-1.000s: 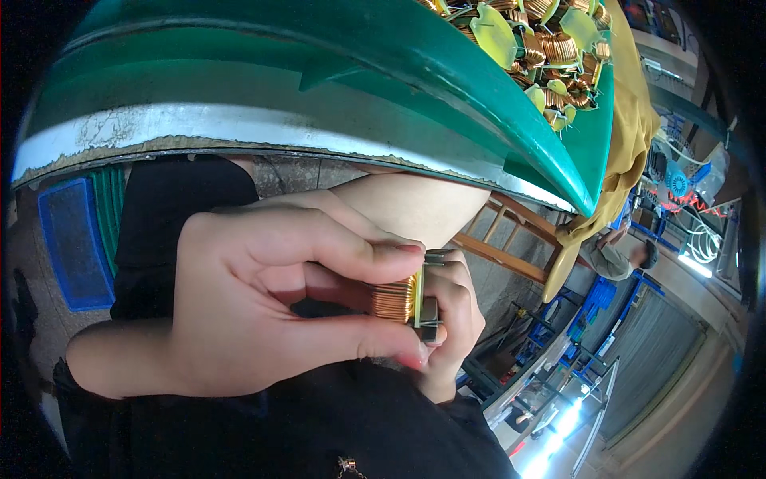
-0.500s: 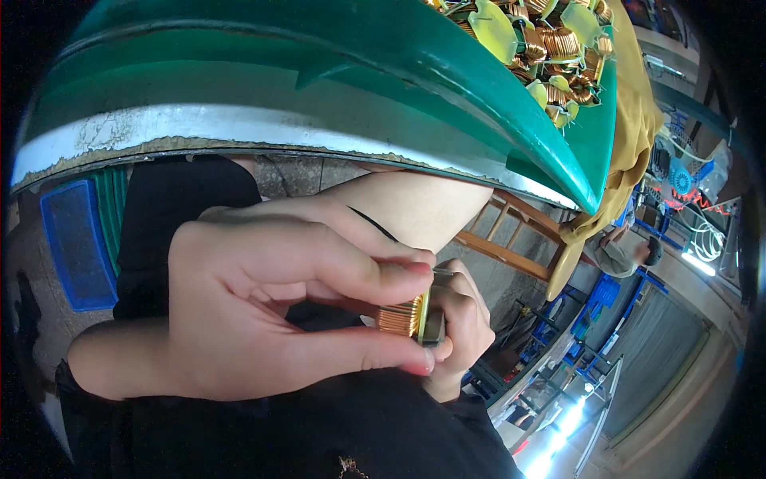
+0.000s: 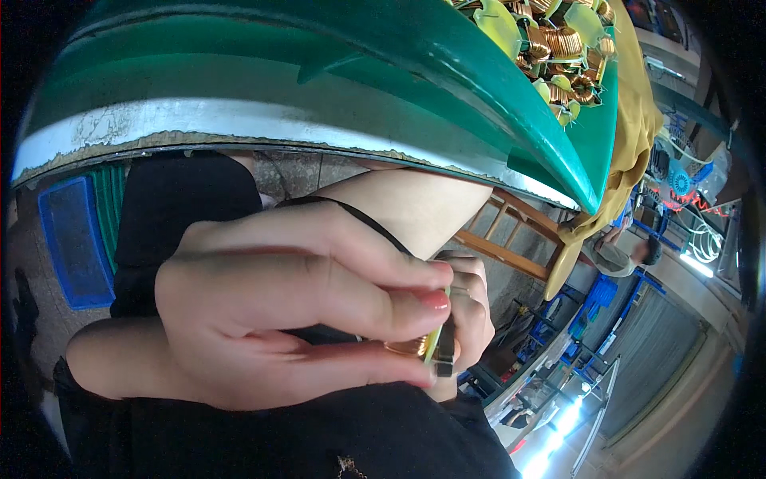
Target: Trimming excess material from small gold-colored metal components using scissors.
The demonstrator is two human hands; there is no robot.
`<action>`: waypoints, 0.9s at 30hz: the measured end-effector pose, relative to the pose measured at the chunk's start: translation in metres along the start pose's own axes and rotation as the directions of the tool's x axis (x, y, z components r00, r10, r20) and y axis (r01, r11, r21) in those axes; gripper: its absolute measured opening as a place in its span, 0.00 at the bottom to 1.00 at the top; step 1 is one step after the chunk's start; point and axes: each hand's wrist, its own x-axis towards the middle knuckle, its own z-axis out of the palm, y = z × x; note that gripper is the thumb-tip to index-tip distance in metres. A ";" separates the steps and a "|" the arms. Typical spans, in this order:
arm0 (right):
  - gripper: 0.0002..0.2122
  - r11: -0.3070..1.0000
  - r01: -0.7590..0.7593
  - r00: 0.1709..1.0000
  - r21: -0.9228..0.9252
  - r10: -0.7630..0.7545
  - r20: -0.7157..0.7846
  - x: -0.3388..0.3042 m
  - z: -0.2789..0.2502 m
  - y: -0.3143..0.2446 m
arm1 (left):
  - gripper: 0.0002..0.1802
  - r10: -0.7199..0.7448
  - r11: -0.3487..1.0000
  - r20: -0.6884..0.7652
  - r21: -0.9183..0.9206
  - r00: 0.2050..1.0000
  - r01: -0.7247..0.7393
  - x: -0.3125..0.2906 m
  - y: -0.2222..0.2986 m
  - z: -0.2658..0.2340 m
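My left hand [image 3: 295, 307] reaches in from the left, its thumb and fingers pinched on a copper-wound coil [image 3: 408, 347]. A thin yellow-green plate [image 3: 433, 343] stands at the coil's right side. Against that plate is a small black block [image 3: 446, 355]. Behind it, my right hand [image 3: 472, 307] is curled with its fingers bent round the black block's far side. The left fingers cover most of the coil, and much of the right hand's grip is hidden.
A green tray [image 3: 383, 64] lies on the worn table edge [image 3: 199, 128] above my hands. Several copper coils with yellow-green plates [image 3: 562, 44] fill its far right. A wooden stool [image 3: 511, 239], a blue crate [image 3: 77, 243] and a person [image 3: 618, 254] are beyond.
My left hand has shifted slightly right, and its fingers have come down over more of the coil. The coil and black block sit a little lower and further right.
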 end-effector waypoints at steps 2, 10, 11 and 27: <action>0.25 1.000 0.025 1.000 0.002 -0.025 0.001 0.000 0.001 -0.001 | 0.19 0.023 0.999 0.024 0.024 0.999 -0.023 0.000 0.000 0.000; 0.26 0.998 0.046 0.997 -0.049 -0.042 0.071 -0.003 -0.004 -0.008 | 0.17 0.049 0.999 0.023 -0.002 0.999 -0.049 -0.002 -0.001 0.000; 0.26 0.998 0.041 0.996 -0.055 -0.036 0.085 -0.003 -0.006 -0.008 | 0.17 0.049 0.999 0.026 -0.001 0.998 -0.049 -0.002 -0.001 -0.001; 0.19 0.996 -0.021 0.994 0.083 0.012 0.110 -0.003 -0.009 0.022 | 0.18 0.047 0.998 0.033 -0.035 0.998 -0.046 -0.003 0.003 0.006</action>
